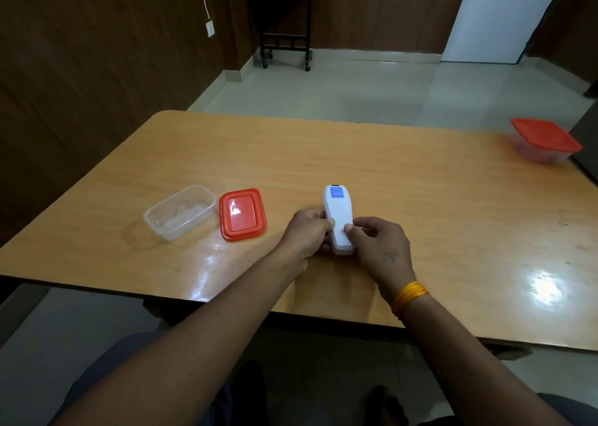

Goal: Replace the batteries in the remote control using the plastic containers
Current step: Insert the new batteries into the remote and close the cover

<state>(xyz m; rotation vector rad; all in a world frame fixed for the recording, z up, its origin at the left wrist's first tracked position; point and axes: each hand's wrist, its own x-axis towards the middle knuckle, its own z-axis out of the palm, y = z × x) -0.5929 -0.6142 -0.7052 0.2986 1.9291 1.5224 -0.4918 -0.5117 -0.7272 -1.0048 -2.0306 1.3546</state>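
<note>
Well left of our left hand (305, 234), on the table (420, 199), we see an open clear tub (179, 212) with what may be something pale lying in its bottom, too faint to name, and just beside it, on the side nearer the hand, its red lid (242, 214) lying flat. Between our two hands sits the remote (338, 220), back side up, a slim white body with a blue label at the far end and its near end low over the table; whether it rests on the wood we cannot tell. Our left hand curls round its left edge with the thumb on top, and our right hand (377, 247), a yellow band (409, 298) on its wrist, holds the right edge, thumb pressing the lower back where we judge the battery cover sits. We judge the remote light, stiff and smooth, somewhat slippery, so we would clamp it by the long edges with one hand and push the cover with the other thumb; the cover's catch is likely thin and could snap if forced. Far off beyond our right hand, at the table's far corner, stands a second tub (545, 142), lid on, its contents unclear.
</note>
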